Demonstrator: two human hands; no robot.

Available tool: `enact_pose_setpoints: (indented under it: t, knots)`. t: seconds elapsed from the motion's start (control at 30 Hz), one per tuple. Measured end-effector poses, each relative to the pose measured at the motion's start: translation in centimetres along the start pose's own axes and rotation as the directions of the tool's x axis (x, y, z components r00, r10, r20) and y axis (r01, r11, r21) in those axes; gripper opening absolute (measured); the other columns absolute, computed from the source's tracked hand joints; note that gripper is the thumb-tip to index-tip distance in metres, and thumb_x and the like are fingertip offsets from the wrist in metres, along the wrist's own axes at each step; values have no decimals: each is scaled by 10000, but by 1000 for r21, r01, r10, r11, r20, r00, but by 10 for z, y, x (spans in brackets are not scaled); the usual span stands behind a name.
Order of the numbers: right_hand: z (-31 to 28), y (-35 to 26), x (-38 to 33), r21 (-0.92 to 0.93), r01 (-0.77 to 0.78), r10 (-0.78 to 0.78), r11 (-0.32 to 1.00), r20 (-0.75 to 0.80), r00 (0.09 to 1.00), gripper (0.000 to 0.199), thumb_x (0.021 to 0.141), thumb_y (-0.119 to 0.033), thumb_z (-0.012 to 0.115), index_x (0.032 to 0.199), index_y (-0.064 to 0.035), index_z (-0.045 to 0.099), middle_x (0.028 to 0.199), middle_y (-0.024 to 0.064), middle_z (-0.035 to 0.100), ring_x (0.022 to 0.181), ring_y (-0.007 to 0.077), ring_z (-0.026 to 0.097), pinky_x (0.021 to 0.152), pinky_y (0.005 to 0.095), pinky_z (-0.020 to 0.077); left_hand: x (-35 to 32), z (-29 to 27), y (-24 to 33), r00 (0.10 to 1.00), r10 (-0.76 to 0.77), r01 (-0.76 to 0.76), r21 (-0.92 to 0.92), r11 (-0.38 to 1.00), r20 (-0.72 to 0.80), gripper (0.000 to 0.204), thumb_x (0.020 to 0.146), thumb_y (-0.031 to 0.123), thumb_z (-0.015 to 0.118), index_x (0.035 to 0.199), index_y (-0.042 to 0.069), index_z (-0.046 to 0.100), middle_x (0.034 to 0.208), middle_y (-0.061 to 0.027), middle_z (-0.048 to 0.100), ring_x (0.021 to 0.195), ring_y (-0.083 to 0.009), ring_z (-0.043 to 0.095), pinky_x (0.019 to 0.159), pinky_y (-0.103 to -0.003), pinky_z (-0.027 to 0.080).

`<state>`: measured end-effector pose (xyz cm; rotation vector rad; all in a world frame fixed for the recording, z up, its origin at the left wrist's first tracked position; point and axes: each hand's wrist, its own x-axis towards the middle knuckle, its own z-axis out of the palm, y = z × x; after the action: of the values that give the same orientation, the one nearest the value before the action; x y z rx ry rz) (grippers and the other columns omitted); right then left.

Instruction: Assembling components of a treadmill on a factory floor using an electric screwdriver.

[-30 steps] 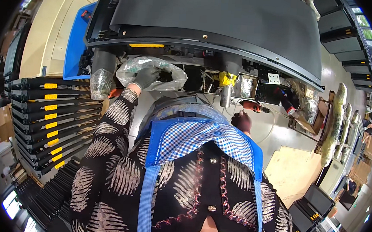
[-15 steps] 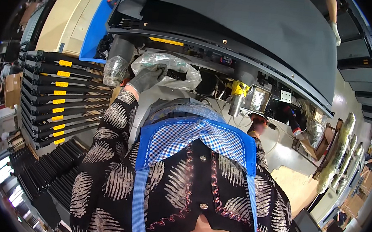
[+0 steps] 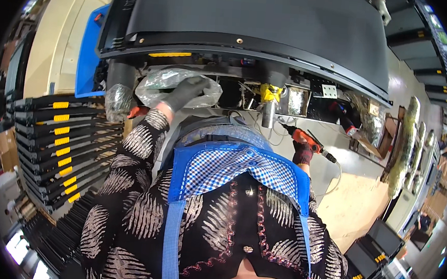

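My left hand (image 3: 185, 93), in a dark grey glove, reaches into a clear plastic bag (image 3: 150, 84) under the front edge of a large dark grey panel (image 3: 263, 18). Its fingertips are blurred and partly hidden, so what they hold, if anything, does not show. At the right, my right hand (image 3: 302, 152), in a dark red and black glove, is closed round an orange-red power screwdriver (image 3: 313, 141). The tool's bit points left, and a thin cord trails from its rear end. Between the hands stands a metal cylinder (image 3: 269, 114) with yellow wrapping (image 3: 271, 93) above it.
Black bars with yellow tabs (image 3: 61, 130) are stacked at the left. A blue bin (image 3: 88, 57) stands behind them. Several small compartments with parts lie under the panel, beside a second red tool (image 3: 347, 125). Another person's gloved hand (image 3: 382, 11) touches the panel's far right.
My left hand has pushed further over and into the plastic bag. My right hand with the screwdriver has come into plainer view, held across. The whole view has shifted slightly.
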<state>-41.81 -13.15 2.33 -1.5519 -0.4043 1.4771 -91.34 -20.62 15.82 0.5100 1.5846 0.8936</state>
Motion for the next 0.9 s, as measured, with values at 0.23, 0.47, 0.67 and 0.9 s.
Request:
enact_pose_setpoints:
  t: [0.23,0.47,0.67,0.9]
  knots:
    - [-29,78,-125,52,-82,85,995,-56,995,469,719,-46,721,1145,-48,526,1040,99,616,890,245,623,748,346,552,66,96,-29,768,330,-505,836,-214,549,209,828,211,559,743,91,708,772,-81,681,724,-215,660,604,-322,498]
    - [-73,45,-107,155,-74,92,985,-113,989,443,725,-54,717,1129,-48,535,1030,99,619,889,251,625,758,348,549,123,98,-79,741,459,-400,871,-285,490,171,784,165,538,736,139,700,722,-70,670,669,-251,649,559,-405,490]
    - [-63,24,-128,149,-22,62,989,-273,960,379,729,-52,703,1080,-43,558,1016,91,624,889,246,627,776,354,545,109,88,-94,755,452,-388,879,-276,475,217,816,198,503,750,123,695,729,-126,664,674,-309,639,592,-444,494]
    - [-35,-7,-132,81,-6,29,997,-288,957,366,720,-30,696,1065,-36,572,991,90,635,876,238,633,757,350,551,111,107,-73,870,391,-305,951,-49,299,237,839,215,492,777,102,692,807,-132,673,765,-326,644,661,-439,508]
